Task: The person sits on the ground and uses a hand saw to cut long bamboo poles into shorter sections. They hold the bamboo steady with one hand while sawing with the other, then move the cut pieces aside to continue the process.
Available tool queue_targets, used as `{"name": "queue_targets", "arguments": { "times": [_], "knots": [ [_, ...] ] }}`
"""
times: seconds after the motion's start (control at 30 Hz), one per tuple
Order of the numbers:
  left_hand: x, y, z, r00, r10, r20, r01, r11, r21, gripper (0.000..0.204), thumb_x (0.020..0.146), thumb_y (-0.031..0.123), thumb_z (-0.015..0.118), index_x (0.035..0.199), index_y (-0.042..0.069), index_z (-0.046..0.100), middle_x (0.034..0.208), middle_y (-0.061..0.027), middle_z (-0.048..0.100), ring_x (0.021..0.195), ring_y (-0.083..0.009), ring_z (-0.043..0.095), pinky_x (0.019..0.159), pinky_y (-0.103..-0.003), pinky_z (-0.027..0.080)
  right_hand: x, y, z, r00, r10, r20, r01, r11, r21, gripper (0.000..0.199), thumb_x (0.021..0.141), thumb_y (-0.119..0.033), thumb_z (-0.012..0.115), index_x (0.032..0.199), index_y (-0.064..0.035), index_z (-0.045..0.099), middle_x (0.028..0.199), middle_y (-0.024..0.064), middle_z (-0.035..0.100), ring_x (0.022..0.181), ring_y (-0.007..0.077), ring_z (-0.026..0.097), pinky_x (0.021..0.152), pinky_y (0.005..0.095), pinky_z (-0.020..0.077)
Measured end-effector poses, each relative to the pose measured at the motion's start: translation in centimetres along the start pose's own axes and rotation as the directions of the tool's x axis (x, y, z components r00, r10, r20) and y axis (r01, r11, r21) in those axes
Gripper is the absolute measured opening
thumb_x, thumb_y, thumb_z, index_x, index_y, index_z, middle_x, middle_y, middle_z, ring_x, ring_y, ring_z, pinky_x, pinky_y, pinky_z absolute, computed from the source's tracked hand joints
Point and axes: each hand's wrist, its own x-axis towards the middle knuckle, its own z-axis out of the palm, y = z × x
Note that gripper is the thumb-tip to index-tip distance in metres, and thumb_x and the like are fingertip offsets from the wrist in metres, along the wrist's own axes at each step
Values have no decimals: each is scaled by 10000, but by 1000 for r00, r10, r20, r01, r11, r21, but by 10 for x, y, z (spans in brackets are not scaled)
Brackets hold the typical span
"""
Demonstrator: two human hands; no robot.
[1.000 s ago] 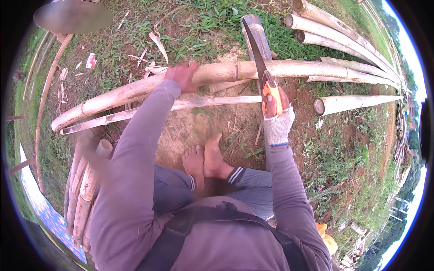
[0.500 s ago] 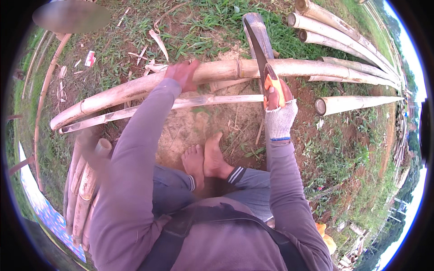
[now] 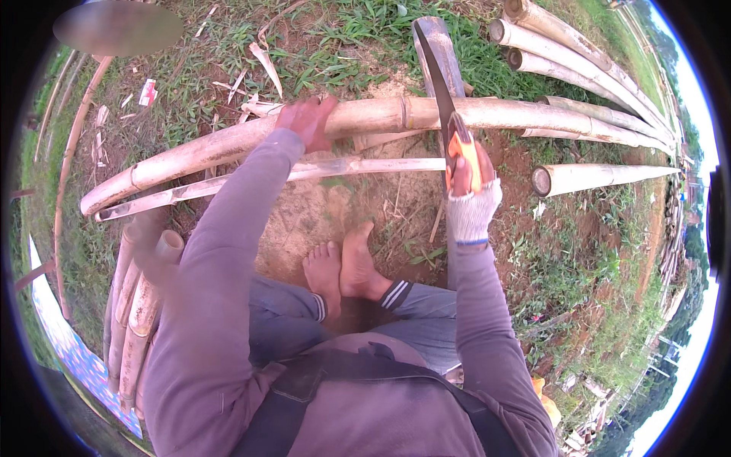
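Observation:
A long pale bamboo pole [image 3: 365, 116] lies crosswise in front of me. My left hand [image 3: 306, 122] is closed over it left of the middle. In my right hand [image 3: 472, 186], wearing a white knit glove with bare fingers, is a handsaw [image 3: 436, 72] with an orange-and-black grip. Its dark blade stands across the pole just right of a node, pointing away from me. How deep the teeth sit cannot be made out. Beneath the pole, a greyish post [image 3: 442, 52] runs away from me. A thinner bamboo length [image 3: 358, 166] lies nearer, roughly parallel.
Several bamboo poles [image 3: 560, 57] fan out at the far right, with a single one [image 3: 586, 178] lower down. More cut poles [image 3: 143, 320] lie at my left. My bare feet [image 3: 343, 266] rest on the ground below the pole. At the upper left is a blurred patch.
The saw's handle and my right hand have shifted slightly toward me and to the right. My left hand keeps its hold on the pole.

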Motion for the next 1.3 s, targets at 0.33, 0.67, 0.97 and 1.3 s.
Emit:
{"name": "queue_targets", "arguments": {
  "times": [0.33,0.67,0.97,1.3],
  "knots": [
    [-6,-13,0,1000,-8,-11,8,1000,3,843,800,426,920,1483,170,499,1272,-205,706,1199,-427,722,1014,-545,588,-173,4,-110,955,219,201,-217,976,-34,594,1120,-387,583,1478,87,576,1236,248,743,1061,365,763,943,425,602],
    [2,-1,-6,1000,17,3,-17,1000,11,842,811,456,921,1483,170,502,1299,-216,697,1217,-424,714,1036,-540,578,20,5,10,996,-81,-42,81,997,-10,410,1099,-254,690,1399,24,667,1178,230,775,1020,326,780,913,414,603],
    [-5,-5,-2,998,-52,31,52,999,-14,917,738,353,943,1523,172,504,1311,-199,680,1253,-416,689,1056,-527,575,-179,10,-93,948,276,159,-294,950,108,638,1104,-398,616,1494,103,548,1264,248,713,1036,341,751,921,438,608],
    [-2,-9,-9,999,-14,-36,13,1000,-16,869,777,419,931,1498,174,513,1299,-210,696,1234,-423,705,1036,-544,576,-32,-14,-18,999,15,34,-14,1000,-19,449,1120,-262,646,1437,56,629,1146,201,771,1003,325,758,886,447,597]
  ]
}}
